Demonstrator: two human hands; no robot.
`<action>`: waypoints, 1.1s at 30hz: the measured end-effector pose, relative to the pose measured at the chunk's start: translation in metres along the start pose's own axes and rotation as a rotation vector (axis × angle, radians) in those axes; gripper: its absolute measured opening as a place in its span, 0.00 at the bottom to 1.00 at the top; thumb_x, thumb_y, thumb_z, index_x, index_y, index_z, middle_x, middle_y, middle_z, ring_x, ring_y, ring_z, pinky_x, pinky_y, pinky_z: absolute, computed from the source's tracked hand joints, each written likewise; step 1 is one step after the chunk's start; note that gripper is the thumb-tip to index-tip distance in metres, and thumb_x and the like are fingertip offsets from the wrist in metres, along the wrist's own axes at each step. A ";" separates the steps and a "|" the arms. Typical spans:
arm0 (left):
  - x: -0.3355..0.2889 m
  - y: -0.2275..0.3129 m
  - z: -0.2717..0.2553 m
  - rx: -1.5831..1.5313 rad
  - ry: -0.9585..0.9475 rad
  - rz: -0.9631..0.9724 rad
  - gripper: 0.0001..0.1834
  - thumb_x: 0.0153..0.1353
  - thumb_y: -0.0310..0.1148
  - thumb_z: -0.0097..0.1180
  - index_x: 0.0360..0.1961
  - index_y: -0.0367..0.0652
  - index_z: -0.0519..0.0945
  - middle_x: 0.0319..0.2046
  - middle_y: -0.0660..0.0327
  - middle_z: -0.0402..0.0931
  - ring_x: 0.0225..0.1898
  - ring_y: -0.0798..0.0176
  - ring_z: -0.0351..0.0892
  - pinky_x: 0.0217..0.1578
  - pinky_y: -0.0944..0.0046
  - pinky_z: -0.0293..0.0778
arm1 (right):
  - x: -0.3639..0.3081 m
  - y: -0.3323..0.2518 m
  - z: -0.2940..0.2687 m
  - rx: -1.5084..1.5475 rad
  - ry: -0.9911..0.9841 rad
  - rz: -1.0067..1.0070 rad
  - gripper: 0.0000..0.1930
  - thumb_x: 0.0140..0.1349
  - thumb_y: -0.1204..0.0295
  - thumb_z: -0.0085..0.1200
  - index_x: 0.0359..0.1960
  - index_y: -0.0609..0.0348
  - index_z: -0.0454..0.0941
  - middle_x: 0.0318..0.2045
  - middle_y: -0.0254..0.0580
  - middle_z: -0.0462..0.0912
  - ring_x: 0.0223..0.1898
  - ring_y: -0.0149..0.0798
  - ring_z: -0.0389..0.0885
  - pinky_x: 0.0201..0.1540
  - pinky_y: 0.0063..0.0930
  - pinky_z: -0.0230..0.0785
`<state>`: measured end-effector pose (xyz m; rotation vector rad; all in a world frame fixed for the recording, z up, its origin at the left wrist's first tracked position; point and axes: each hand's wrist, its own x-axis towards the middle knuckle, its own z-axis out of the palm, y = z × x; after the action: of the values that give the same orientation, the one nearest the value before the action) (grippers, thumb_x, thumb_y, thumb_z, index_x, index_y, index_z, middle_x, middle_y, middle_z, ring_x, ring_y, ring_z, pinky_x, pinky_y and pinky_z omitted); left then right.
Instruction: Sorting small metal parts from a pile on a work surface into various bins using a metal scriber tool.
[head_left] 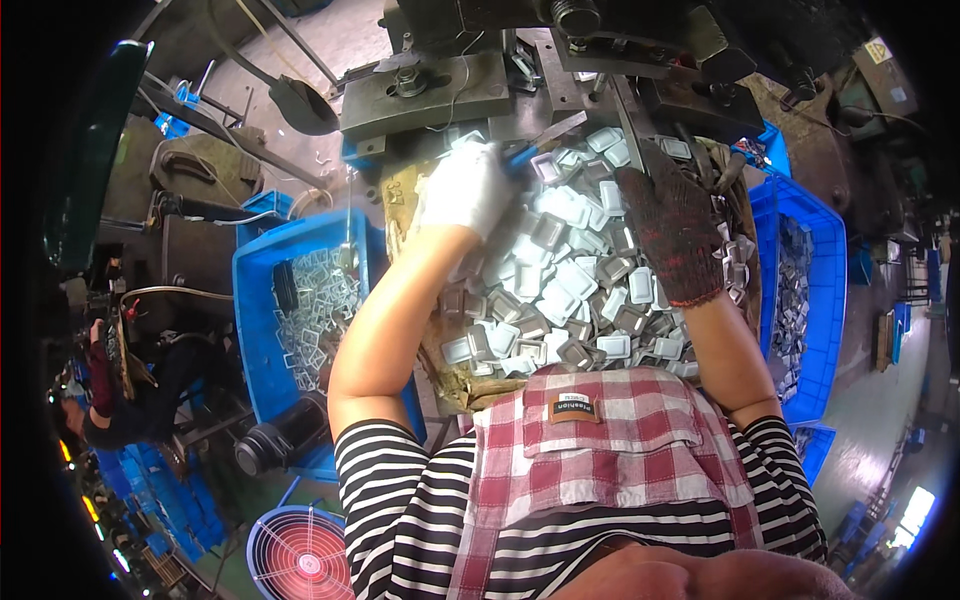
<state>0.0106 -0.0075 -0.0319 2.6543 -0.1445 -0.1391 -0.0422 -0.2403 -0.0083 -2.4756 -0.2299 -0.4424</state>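
Note:
My left hand [465, 190], in a white glove, is closed at the far left of a heap of small metal pieces. A blue-handled tool with a flat metal blade [560, 130] sticks out from its fingers to the right. One pale metal piece [468, 138] shows at its fingertips. My right hand [672, 235], in a dark glove with red flecks, is curled round a long thin metal bar [628, 125] that points up towards the machine. Shallow rectangular metal pieces [568, 280], silvery and grey, lie heaped between my hands. The fingers' undersides are hidden.
Dark machine blocks [425, 95] stand just beyond my hands. A blue crate [250, 300] of thin metal frames is at left, another blue crate [830, 290] of metal parts at right. A red fan [305, 562] stands lower left. Another person [150, 385] bends at far left.

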 end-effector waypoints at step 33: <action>-0.034 -0.013 -0.006 -1.392 -0.149 -0.287 0.16 0.61 0.36 0.66 0.43 0.37 0.78 0.32 0.56 0.84 0.22 0.70 0.77 0.22 0.71 0.74 | -0.072 -0.055 -0.040 0.616 -0.439 0.427 0.24 0.68 0.68 0.56 0.65 0.61 0.72 0.21 0.30 0.78 0.19 0.21 0.70 0.21 0.19 0.64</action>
<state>-0.0215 0.0109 -0.0301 1.2572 0.2233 -0.3646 -0.1342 -0.2242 0.0258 -1.9024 0.0004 0.3192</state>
